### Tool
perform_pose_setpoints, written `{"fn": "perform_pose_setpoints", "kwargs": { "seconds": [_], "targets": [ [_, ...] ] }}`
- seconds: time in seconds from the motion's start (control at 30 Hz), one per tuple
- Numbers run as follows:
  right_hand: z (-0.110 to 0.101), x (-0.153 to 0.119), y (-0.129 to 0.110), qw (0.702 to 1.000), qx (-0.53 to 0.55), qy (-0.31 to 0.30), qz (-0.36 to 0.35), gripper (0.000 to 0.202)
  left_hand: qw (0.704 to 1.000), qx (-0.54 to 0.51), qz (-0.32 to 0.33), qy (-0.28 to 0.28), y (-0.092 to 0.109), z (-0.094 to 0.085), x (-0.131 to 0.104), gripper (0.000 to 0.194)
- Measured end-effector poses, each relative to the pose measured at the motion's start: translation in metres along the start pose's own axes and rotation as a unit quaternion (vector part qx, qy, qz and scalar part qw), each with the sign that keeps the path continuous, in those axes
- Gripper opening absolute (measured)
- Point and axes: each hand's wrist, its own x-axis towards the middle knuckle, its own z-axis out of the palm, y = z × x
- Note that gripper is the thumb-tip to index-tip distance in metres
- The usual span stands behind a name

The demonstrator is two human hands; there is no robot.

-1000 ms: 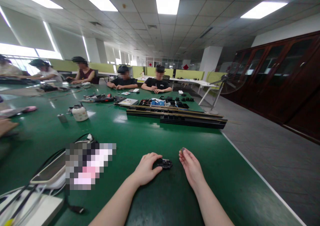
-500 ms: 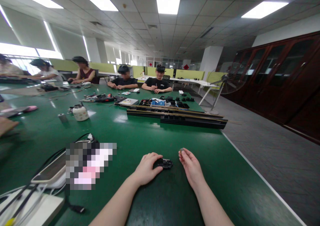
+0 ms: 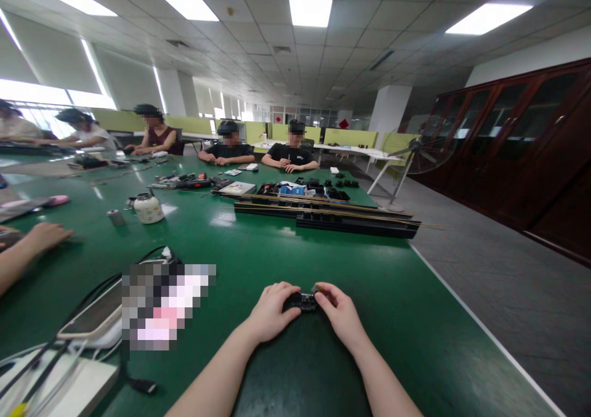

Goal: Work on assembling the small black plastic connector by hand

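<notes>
Item one, small black device [image 3: 305,302]: lying on the green table [image 3: 277,254] between the two hands; its inner parts are too small for us to name.

Item two, small piece [image 3: 316,289]: at the device's right end, largely covered by fingers; whether it touches the device we cannot tell.

Left hand [image 3: 273,312]: narrowed on the device's left end, thumb on the near side, fingers curled over the far side. We judge this a steadying hold, leaving the right end uncovered. Palm faces inward, forearm slanting up from the lower edge.

Right hand [image 3: 340,315]: thumb and forefinger closed in a pinch on the piece, presumably for fine control; wrist bent inward, the forearm mirroring its partner.

Outlying, left: a handset [image 3: 90,318] among cables, a pale jar [image 3: 148,209] and a co-worker's hand [image 3: 47,237], well apart from our items.

Outlying, beyond: black rails [image 3: 357,225], laid lengthwise across the table, perhaps to suit their length.
</notes>
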Motion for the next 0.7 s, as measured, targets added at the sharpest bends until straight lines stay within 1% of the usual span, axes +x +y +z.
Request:
{"fn": "perform_pose_setpoints", "kwargs": {
  "seconds": [0.1, 0.17, 0.2, 0.27, 0.7],
  "targets": [
    [0.001, -0.003, -0.003, 0.994, -0.1, -0.026, -0.038, 0.025, 1.0, -0.005, 0.008, 0.004, -0.002, 0.001, 0.0, 0.036],
    [0.002, -0.006, -0.007, 0.984, -0.162, -0.046, -0.064, 0.02, 1.0, -0.008, 0.011, 0.005, -0.003, 0.002, 0.0, 0.036],
    [0.003, -0.008, -0.01, 0.976, -0.19, -0.067, -0.078, 0.019, 1.0, -0.009, 0.011, 0.004, -0.003, 0.002, 0.0, 0.037],
    [0.003, -0.01, -0.014, 0.965, -0.23, -0.087, -0.093, 0.019, 1.0, -0.008, 0.007, 0.002, -0.003, 0.002, 0.0, 0.037],
    [0.003, -0.013, -0.015, 0.944, -0.292, -0.107, -0.108, 0.025, 1.0, -0.002, 0.009, 0.007, 0.0, 0.003, 0.0, 0.035]
  ]
}}
